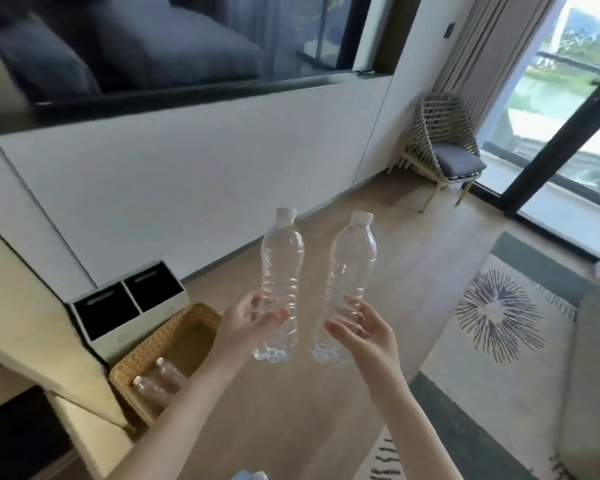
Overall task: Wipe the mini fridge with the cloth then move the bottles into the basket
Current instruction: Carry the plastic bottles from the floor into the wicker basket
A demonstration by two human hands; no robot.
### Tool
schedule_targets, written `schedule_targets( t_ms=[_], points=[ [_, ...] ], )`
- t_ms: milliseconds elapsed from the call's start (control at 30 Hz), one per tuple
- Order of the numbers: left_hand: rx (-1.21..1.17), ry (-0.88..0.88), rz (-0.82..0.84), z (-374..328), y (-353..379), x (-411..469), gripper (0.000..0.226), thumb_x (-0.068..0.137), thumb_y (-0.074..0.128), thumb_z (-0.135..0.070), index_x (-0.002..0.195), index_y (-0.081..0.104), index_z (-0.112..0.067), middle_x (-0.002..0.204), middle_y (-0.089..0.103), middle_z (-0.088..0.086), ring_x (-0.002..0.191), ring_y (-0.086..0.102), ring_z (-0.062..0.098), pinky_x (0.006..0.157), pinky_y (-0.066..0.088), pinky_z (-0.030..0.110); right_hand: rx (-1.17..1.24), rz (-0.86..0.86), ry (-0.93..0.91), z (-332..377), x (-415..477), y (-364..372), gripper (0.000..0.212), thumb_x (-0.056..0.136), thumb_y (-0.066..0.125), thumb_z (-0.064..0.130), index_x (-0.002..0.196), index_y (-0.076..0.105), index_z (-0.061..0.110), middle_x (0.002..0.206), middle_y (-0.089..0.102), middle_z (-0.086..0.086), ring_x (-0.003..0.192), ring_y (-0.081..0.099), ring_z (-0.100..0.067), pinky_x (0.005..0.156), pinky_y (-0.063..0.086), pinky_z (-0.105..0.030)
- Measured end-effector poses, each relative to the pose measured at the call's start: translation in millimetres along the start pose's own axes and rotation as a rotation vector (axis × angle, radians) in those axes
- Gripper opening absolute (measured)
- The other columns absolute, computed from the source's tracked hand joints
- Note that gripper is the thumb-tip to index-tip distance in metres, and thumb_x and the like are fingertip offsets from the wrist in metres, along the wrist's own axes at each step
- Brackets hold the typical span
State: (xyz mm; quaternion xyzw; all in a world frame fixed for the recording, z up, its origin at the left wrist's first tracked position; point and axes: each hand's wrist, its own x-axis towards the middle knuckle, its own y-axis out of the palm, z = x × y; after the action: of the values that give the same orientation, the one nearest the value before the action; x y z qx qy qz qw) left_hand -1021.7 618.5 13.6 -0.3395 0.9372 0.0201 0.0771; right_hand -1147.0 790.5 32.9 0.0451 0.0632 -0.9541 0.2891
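Observation:
I hold two clear plastic bottles with white caps upright above the wooden floor. My left hand [248,320] grips the lower part of the left bottle [282,265]. My right hand [364,330] grips the lower part of the right bottle [352,268]. A woven wicker basket [187,327] sits on the floor at lower left, below and left of my left hand. Two more bottles [160,379] lie inside it. The mini fridge and the cloth are not in view.
A white two-compartment bin [132,306] stands against the white wall behind the basket. A beige counter edge [32,306] juts in at left. A patterned rug [499,323] covers the floor at right. A woven chair [440,150] stands by the glass door.

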Motion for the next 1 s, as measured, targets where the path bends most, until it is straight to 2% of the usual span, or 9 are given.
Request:
schedule_targets(
  t_ms=[133,233,367,633,700,767,867,933,1000],
  points=[
    [-0.025,-0.021,-0.183,1,-48,34,0.035,0.078,0.079,-0.038,0.108,0.061,-0.037,0.101,0.070,-0.029,0.082,0.066,-0.012,0.056,0.046,0.003,-0.009,0.185,0.001,10,70,57,0.046,0.072,0.087,0.016,0.113,0.071,0.029,0.102,0.076,0.005,0.092,0.072,-0.009,0.071,0.052,-0.015],
    [-0.048,-0.063,-0.287,10,-72,47,0.034,0.079,0.078,-0.040,0.105,0.057,-0.043,0.093,0.063,-0.044,0.077,0.062,-0.020,0.052,0.043,0.002,-0.054,0.300,-0.022,14,105,93,0.041,0.067,0.088,0.023,0.103,0.073,0.036,0.098,0.076,0.003,0.089,0.072,-0.012,0.071,0.053,-0.017],
    [-0.067,-0.111,-0.483,26,-109,65,0.042,0.072,0.079,-0.056,0.106,0.056,-0.047,0.097,0.058,-0.051,0.088,0.054,-0.029,0.069,0.039,0.008,-0.115,0.496,-0.025,17,160,151,0.044,0.064,0.089,0.031,0.104,0.073,0.033,0.100,0.076,0.002,0.091,0.073,-0.015,0.071,0.054,-0.020],
    [-0.110,-0.154,-0.841,27,-168,125,0.048,0.071,0.080,-0.043,0.114,0.062,-0.029,0.098,0.072,-0.022,0.077,0.067,-0.009,0.061,0.046,0.002,-0.215,0.885,-0.046,15,273,266,0.032,0.076,0.085,0.023,0.104,0.072,0.031,0.094,0.076,0.000,0.085,0.074,-0.018,0.067,0.056,-0.024],
    [-0.125,-0.200,-0.910,27,-179,135,0.053,0.069,0.080,-0.051,0.114,0.059,-0.033,0.097,0.071,-0.028,0.076,0.066,-0.011,0.061,0.047,0.004,-0.264,0.964,-0.032,13,296,294,0.031,0.072,0.085,0.032,0.101,0.072,0.029,0.091,0.076,0.000,0.082,0.073,-0.019,0.067,0.057,-0.026],
    [-0.096,-0.259,-0.976,35,-192,142,0.070,0.063,0.078,-0.069,0.120,0.057,-0.035,0.108,0.070,-0.022,0.095,0.065,-0.006,0.079,0.049,0.013,-0.294,1.023,-0.020,7,315,324,0.033,0.070,0.084,0.038,0.099,0.071,0.028,0.089,0.075,0.000,0.081,0.073,-0.019,0.068,0.059,-0.030],
    [-0.076,-0.337,-1.059,53,-208,153,0.090,0.054,0.072,-0.081,0.128,0.055,-0.034,0.120,0.063,-0.018,0.103,0.060,-0.009,0.083,0.048,0.012,-0.334,1.067,-0.021,-9,334,361,0.029,0.073,0.085,0.033,0.095,0.067,0.030,0.085,0.073,0.014,0.078,0.068,-0.003,0.062,0.053,-0.017],
    [-0.087,-0.382,-1.095,67,-215,160,0.078,0.055,0.073,-0.080,0.121,0.057,-0.043,0.117,0.063,-0.020,0.096,0.059,-0.017,0.072,0.046,0.004,-0.339,1.093,-0.007,-23,340,379,0.026,0.074,0.085,0.028,0.087,0.063,0.033,0.075,0.068,0.020,0.066,0.061,0.004,0.056,0.047,-0.011],
    [-0.096,-0.422,-1.106,84,-222,170,0.060,0.060,0.075,-0.076,0.112,0.058,-0.054,0.114,0.067,-0.021,0.096,0.062,-0.013,0.071,0.047,0.005,-0.369,1.078,0.023,-43,346,391,0.026,0.073,0.084,0.035,0.088,0.064,0.030,0.077,0.069,0.012,0.068,0.064,-0.008,0.058,0.053,-0.019]
  ],
)
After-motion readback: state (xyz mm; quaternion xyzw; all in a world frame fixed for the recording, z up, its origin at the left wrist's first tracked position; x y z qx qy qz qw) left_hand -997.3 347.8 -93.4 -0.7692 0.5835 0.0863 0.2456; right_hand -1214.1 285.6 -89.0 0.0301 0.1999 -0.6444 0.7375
